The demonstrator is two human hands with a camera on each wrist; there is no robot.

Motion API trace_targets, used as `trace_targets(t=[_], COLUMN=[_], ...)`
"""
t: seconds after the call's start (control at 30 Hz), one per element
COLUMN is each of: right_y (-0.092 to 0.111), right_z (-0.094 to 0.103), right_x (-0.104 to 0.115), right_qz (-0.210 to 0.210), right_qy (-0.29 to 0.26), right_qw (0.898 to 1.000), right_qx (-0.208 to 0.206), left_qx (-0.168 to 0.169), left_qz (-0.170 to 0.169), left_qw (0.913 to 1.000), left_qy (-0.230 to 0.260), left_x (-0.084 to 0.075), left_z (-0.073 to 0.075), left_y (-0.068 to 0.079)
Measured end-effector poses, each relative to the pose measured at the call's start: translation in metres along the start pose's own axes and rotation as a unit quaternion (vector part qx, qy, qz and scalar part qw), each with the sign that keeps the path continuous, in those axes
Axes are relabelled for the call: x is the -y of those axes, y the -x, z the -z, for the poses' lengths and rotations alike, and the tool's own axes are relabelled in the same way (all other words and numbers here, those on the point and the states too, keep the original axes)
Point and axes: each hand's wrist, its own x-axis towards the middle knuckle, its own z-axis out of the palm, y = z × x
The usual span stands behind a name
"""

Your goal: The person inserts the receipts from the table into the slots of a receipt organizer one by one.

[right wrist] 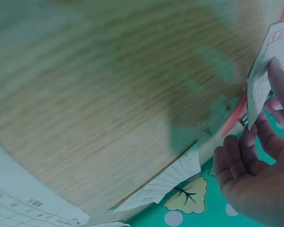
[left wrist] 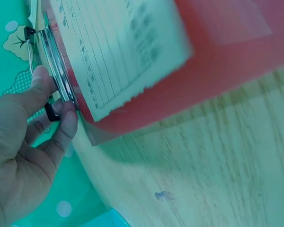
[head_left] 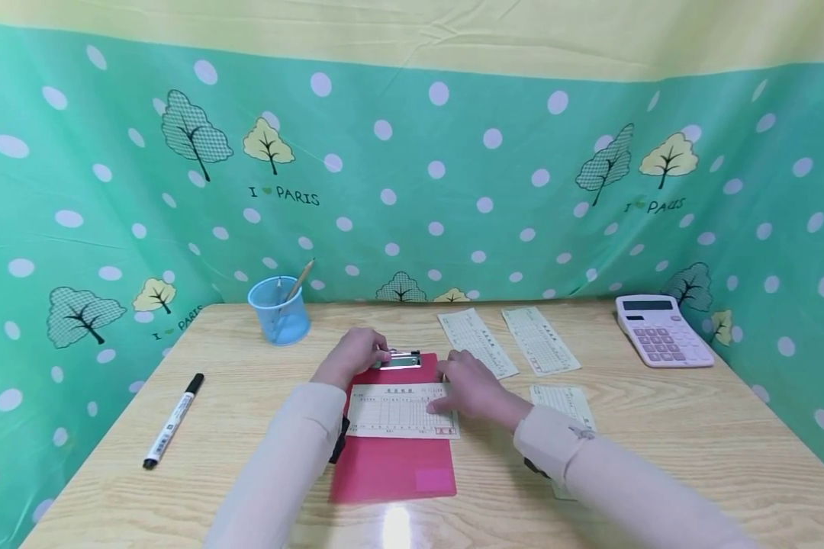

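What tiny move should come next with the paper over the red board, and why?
I'd probably slide the paper slip up under the metal clip. The right grip holds it over the red clipboard and the left grip pinches the clip, but red shows between slip and clip, so it isn't tucked in yet.

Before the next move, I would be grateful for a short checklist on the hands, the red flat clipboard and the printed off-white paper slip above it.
1. Left hand gripping the silver metal clip: ok.
2. Right hand pinching the printed off-white paper slip: ok.
3. Slip over the red flat clipboard: ok.
4. Slip's top edge under the clip: not ok, red shows between them.
5. Clip opened wide enough: cannot tell.
6. White marker with black ends off the clipboard: ok.
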Motion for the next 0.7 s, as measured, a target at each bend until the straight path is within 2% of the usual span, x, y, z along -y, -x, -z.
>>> trace_targets(t=[0.3,0.7], right_y=[-0.02,-0.036], right_z=[0.0,0.001], right_x=[-0.004,-0.008], right_qz=[-0.009,-0.012], right_qy=[0.037,0.04], right_qw=[0.999,0.999], right_qx=[-0.024,-0.032], left_qx=[0.005,0.01], left_qz=[-0.015,-0.047], left_qw=[0.9999,0.9988], left_qy=[0.005,0.0], left_x=[0.004,0.006], left_z=[0.002,0.003], left_y=[-0.003,-0.004])
